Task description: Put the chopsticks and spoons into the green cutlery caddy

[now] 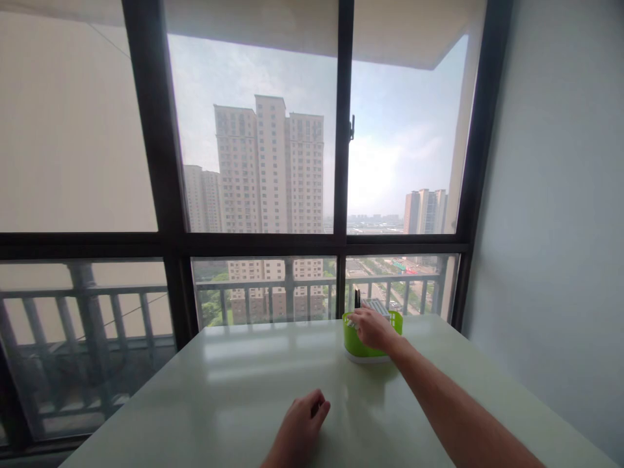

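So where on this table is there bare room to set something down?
Most of the table is bare: the whole left half, from the window edge to the near edge, and the strip between the left hand and the green basket. It is crowded only at the far right, where the right hand rests on the basket.

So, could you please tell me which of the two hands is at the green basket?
The right hand, stretched out over the green basket at the table's far edge; the left hand rests curled on the bare tabletop, nearer the person.

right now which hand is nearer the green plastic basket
Right. The right hand rests on the green plastic basket; the left hand lies on the table, nearer the person.
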A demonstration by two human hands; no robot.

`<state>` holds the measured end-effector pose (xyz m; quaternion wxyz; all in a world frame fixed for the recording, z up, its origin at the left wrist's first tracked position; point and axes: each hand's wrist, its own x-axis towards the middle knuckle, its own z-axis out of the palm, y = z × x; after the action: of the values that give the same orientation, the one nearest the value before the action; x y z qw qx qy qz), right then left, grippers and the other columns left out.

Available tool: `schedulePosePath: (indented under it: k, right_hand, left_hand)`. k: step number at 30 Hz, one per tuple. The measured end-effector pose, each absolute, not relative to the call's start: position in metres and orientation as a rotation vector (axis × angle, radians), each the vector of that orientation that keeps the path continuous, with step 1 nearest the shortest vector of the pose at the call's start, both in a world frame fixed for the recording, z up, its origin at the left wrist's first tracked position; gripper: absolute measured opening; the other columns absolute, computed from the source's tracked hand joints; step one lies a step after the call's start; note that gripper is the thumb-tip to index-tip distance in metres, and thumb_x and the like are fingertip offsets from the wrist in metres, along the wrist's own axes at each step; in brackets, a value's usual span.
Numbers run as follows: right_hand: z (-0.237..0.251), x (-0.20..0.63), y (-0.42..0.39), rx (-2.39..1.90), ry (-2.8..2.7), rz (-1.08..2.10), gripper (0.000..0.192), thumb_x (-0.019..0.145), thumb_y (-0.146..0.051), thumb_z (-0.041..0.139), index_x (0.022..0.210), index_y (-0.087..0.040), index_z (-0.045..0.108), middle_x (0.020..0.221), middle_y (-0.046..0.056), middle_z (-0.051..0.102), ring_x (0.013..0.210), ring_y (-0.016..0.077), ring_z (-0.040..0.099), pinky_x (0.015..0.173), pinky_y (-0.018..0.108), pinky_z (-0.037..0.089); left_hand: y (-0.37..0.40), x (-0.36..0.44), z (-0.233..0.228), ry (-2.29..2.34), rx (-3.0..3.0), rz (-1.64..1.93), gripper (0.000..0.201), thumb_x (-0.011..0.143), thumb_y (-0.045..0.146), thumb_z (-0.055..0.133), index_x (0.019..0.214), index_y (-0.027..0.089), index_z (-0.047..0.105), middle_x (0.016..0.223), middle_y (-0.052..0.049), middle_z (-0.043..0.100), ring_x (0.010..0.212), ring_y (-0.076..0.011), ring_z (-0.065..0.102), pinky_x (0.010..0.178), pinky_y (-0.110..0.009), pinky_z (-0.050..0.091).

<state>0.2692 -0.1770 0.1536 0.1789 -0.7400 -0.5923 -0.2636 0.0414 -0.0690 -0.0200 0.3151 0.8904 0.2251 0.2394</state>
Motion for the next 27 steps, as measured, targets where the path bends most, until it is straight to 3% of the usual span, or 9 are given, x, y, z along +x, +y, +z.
schedulePosePath:
  k: [4,6,8,12,15,19,23,27]
  right_hand:
    - [0.154,0.278,-0.2,-1.965,-1.479,-0.76,0.025,0.103,-0.031,0.052,0.116,-0.017,0.067,0.116,0.011,0.068,0.102,0.0211,0.064,0.093,0.038,0.053]
    - [0.138,0.284,-0.22,-1.808,-1.246,-0.725,0.028,0.103,-0.029,0.043,0.105,-0.017,0.069,0.105,0.011,0.07,0.096,0.0212,0.064,0.088,0.033,0.051]
    - [0.107,0.291,-0.245,-1.724,-1.011,-0.653,0.034,0.103,-0.036,0.039,0.094,-0.019,0.067,0.093,0.01,0.07,0.086,0.0222,0.064,0.079,0.032,0.049]
    - [0.025,0.309,-0.281,-1.958,-0.735,-0.492,0.045,0.102,-0.051,0.032,0.076,-0.024,0.057,0.071,0.009,0.064,0.068,0.0265,0.061,0.067,0.033,0.041]
    - [-0.015,0.317,-0.285,-2.101,-0.685,-0.321,0.044,0.102,-0.049,0.024,0.08,-0.027,0.055,0.076,0.009,0.067,0.074,0.0285,0.065,0.067,0.033,0.041]
    - [-0.028,0.317,-0.271,-2.102,-0.753,-0.231,0.039,0.102,-0.043,0.021,0.094,-0.027,0.055,0.089,0.008,0.07,0.083,0.0267,0.068,0.07,0.032,0.044]
    - [-0.032,0.316,-0.264,-2.081,-0.782,-0.214,0.033,0.1,-0.034,0.022,0.105,-0.027,0.054,0.077,0.004,0.066,0.075,0.025,0.067,0.068,0.031,0.044]
    - [-0.037,0.326,-0.267,-1.995,-0.767,-0.301,0.027,0.093,-0.024,0.028,0.1,-0.024,0.054,0.076,0.002,0.063,0.071,0.022,0.063,0.067,0.03,0.044]
  left_hand:
    - [-0.067,0.041,-0.022,0.578,2.339,0.641,0.033,0.096,0.043,0.047,0.071,0.021,0.05,0.064,0.004,0.052,0.064,-0.0129,0.046,0.062,-0.024,0.027]
    - [-0.066,0.04,-0.022,0.559,2.328,0.638,0.033,0.096,0.044,0.047,0.072,0.021,0.05,0.064,0.005,0.05,0.063,-0.0126,0.044,0.062,-0.024,0.027]
    - [-0.065,0.04,-0.021,0.546,2.319,0.621,0.033,0.096,0.046,0.046,0.074,0.021,0.05,0.063,0.005,0.048,0.063,-0.0125,0.043,0.062,-0.024,0.027]
    - [-0.062,0.04,-0.018,0.548,2.304,0.587,0.035,0.096,0.05,0.045,0.074,0.022,0.048,0.064,0.006,0.044,0.064,-0.0129,0.042,0.063,-0.024,0.029]
    - [-0.059,0.039,-0.017,0.56,2.308,0.591,0.037,0.095,0.052,0.044,0.073,0.022,0.046,0.065,0.005,0.044,0.065,-0.0134,0.043,0.064,-0.024,0.029]
    - [-0.058,0.038,-0.019,0.588,2.324,0.606,0.042,0.094,0.055,0.043,0.069,0.022,0.041,0.064,0.005,0.042,0.065,-0.0135,0.042,0.063,-0.025,0.029]
    - [-0.057,0.038,-0.022,0.595,2.321,0.611,0.044,0.093,0.058,0.044,0.067,0.023,0.039,0.064,0.005,0.043,0.065,-0.0137,0.042,0.064,-0.025,0.029]
    - [-0.055,0.039,-0.025,0.592,2.32,0.594,0.045,0.092,0.06,0.045,0.068,0.022,0.039,0.064,0.005,0.042,0.065,-0.0137,0.042,0.063,-0.026,0.027]
